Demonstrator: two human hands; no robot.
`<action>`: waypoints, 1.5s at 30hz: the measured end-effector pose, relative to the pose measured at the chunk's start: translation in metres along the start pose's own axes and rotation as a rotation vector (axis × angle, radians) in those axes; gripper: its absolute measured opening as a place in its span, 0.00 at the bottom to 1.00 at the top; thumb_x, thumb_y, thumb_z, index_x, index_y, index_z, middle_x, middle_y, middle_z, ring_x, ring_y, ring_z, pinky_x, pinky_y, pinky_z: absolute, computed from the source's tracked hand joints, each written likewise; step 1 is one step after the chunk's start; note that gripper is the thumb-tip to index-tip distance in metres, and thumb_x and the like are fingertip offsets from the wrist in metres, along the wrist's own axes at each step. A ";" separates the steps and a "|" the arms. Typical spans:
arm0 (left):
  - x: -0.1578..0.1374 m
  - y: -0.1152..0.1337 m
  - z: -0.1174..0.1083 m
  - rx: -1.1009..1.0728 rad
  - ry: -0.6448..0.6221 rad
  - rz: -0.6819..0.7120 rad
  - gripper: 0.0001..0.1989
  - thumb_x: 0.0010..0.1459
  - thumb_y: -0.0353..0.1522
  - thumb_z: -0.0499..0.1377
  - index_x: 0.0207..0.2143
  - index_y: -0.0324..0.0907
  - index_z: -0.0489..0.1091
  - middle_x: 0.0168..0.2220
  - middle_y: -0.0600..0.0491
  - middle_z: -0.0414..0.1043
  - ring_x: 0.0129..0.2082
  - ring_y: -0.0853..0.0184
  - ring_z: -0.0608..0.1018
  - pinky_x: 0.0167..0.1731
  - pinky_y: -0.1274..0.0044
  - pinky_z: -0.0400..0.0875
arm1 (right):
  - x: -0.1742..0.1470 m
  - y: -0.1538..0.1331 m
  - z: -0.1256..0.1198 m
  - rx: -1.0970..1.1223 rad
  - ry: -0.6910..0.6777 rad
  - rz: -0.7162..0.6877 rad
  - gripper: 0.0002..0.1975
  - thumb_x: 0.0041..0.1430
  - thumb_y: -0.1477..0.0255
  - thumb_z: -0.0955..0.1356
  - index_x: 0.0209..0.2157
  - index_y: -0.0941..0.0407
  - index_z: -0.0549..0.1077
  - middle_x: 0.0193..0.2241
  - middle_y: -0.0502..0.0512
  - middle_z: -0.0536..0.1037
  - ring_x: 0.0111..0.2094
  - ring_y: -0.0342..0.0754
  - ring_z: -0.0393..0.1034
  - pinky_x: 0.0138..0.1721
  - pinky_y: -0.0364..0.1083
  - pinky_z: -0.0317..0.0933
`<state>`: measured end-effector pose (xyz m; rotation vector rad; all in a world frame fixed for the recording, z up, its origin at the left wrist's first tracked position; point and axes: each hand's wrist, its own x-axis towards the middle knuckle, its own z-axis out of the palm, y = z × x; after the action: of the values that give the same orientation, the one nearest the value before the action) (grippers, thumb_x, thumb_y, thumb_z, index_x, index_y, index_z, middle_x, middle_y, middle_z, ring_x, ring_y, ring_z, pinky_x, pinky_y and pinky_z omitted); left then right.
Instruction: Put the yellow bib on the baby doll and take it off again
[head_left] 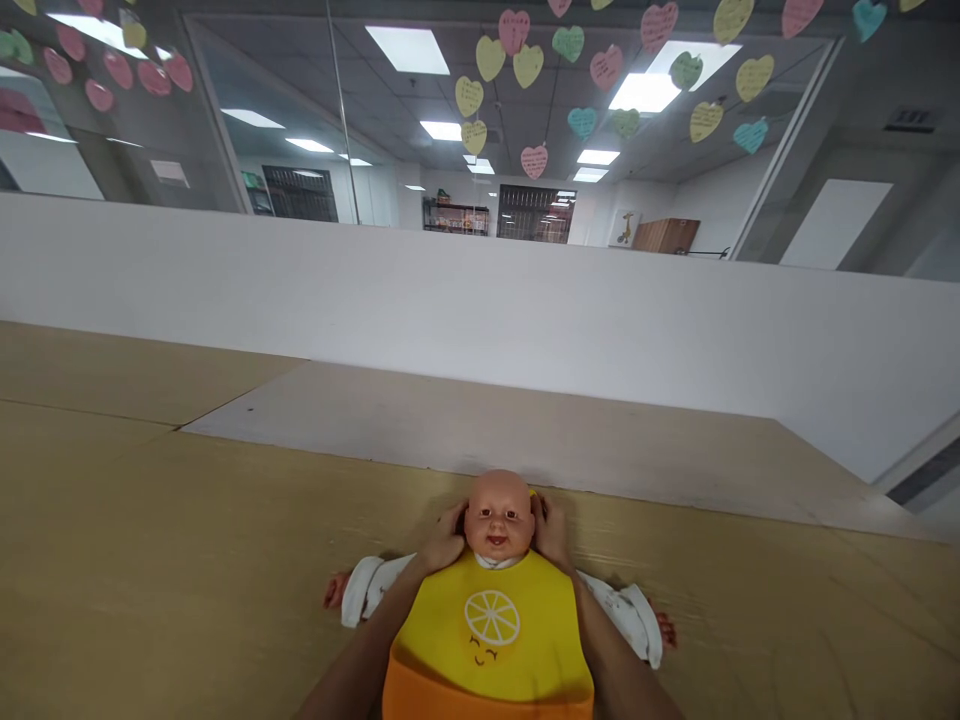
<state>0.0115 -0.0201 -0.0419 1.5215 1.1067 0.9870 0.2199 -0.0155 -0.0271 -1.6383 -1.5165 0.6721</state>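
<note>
A baby doll point(499, 512) lies face up on the table, wearing a white sleeved garment point(621, 612) with both arms spread outward. On its chest is a yellow bib point(491, 640) with a white citrus slice, a smiling face and an orange pocket point(480, 692). My left hand point(444, 542) is curled beside the doll's head and neck, its fingertips hidden behind. On the other side, my right hand point(551, 530) is bent around the neck, with a small yellow end of the bib showing by its fingers. The bib's fastening behind the neck is hidden.
The doll lies on a tan table surface point(187, 560). Beyond it run a pale grey panel point(487, 415) and a low white wall point(450, 300). Above the wall, a glass window carries several heart-shaped notes point(514, 32). A room with a shelf point(455, 218) shows behind the glass.
</note>
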 end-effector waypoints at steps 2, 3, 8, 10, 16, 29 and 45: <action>0.001 -0.003 0.001 0.033 0.019 0.002 0.30 0.32 0.23 0.53 0.44 0.38 0.70 0.46 0.46 0.76 0.52 0.53 0.72 0.56 0.68 0.62 | 0.003 0.006 0.001 -0.019 -0.001 0.004 0.17 0.66 0.69 0.58 0.38 0.62 0.75 0.35 0.61 0.77 0.34 0.47 0.70 0.37 0.44 0.63; 0.001 -0.004 0.001 0.038 0.020 0.009 0.31 0.32 0.23 0.52 0.44 0.38 0.71 0.46 0.46 0.76 0.51 0.53 0.73 0.56 0.68 0.62 | 0.004 0.008 0.001 -0.041 0.001 0.010 0.19 0.66 0.69 0.56 0.37 0.62 0.75 0.34 0.63 0.77 0.33 0.48 0.70 0.34 0.44 0.61; 0.003 -0.009 0.000 0.022 -0.012 0.010 0.31 0.31 0.24 0.51 0.44 0.39 0.71 0.45 0.47 0.77 0.49 0.54 0.75 0.53 0.66 0.67 | 0.007 0.014 0.001 -0.208 -0.037 0.071 0.16 0.66 0.68 0.54 0.36 0.56 0.70 0.31 0.60 0.77 0.32 0.49 0.70 0.30 0.45 0.51; 0.003 -0.011 0.000 0.021 -0.011 -0.004 0.31 0.31 0.24 0.52 0.44 0.38 0.71 0.45 0.45 0.78 0.48 0.54 0.76 0.51 0.66 0.69 | 0.008 0.015 0.001 -0.232 -0.053 0.082 0.14 0.66 0.68 0.55 0.36 0.56 0.69 0.34 0.60 0.77 0.34 0.50 0.70 0.30 0.44 0.49; 0.002 -0.009 0.000 0.087 0.017 -0.035 0.29 0.32 0.23 0.51 0.41 0.38 0.73 0.44 0.44 0.79 0.48 0.52 0.77 0.50 0.66 0.70 | 0.006 0.011 -0.003 -0.287 -0.097 0.094 0.16 0.68 0.69 0.52 0.38 0.57 0.66 0.42 0.63 0.75 0.40 0.51 0.69 0.33 0.44 0.48; -0.007 0.012 0.003 -0.011 0.130 0.035 0.23 0.34 0.22 0.51 0.34 0.43 0.75 0.34 0.51 0.81 0.44 0.54 0.79 0.47 0.68 0.73 | 0.001 0.004 -0.009 -0.306 -0.129 0.116 0.18 0.66 0.70 0.54 0.48 0.61 0.68 0.48 0.67 0.75 0.45 0.54 0.70 0.37 0.45 0.53; 0.004 0.017 -0.018 -0.262 0.408 -0.219 0.15 0.37 0.26 0.56 0.32 0.41 0.70 0.21 0.61 0.66 0.18 0.72 0.68 0.22 0.78 0.63 | 0.029 0.017 -0.029 -0.009 0.114 0.140 0.14 0.58 0.67 0.57 0.29 0.58 0.70 0.28 0.57 0.76 0.29 0.48 0.70 0.30 0.43 0.60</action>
<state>-0.0017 -0.0139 -0.0213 0.9891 1.3337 1.2648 0.2573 0.0082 -0.0221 -1.7715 -1.3347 0.6354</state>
